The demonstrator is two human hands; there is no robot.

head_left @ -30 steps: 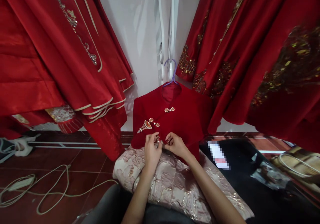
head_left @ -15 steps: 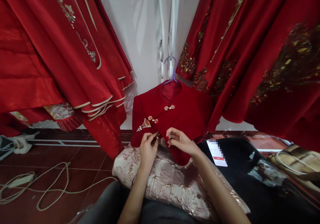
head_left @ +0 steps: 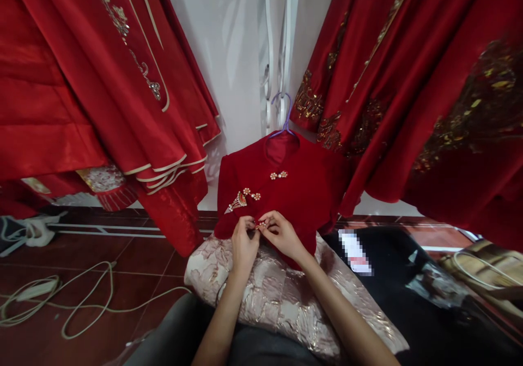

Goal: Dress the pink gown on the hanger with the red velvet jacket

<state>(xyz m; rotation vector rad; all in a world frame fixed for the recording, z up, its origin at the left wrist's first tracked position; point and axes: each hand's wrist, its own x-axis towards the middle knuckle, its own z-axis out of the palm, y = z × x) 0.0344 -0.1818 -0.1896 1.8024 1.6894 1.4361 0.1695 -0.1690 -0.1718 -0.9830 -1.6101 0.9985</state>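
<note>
A red velvet jacket (head_left: 302, 191) hangs on a purple hanger (head_left: 286, 123), its lower part resting over my lap. Two beaded flower fastenings and a jewelled ornament (head_left: 240, 200) decorate its front. Near the hem, my left hand (head_left: 245, 241) pinches a small beaded flower fastening (head_left: 260, 225) from the left. My right hand (head_left: 281, 232) meets it from the other side, fingertips closed on the same fastening. The fingers partly cover this fastening. Under the jacket lies pale pink brocade fabric (head_left: 286, 311) with a metallic sheen.
Red embroidered garments (head_left: 163, 110) hang on the left, and more red garments (head_left: 392, 110) on the right. A phone (head_left: 354, 251) and a clear plastic bag (head_left: 435, 284) lie on a black surface at right. A pale cable (head_left: 87, 314) coils over the tiled floor.
My right hand has moved left and closed in on the fastening beside my left hand. Before, the two hands were apart, with red fabric between them.
</note>
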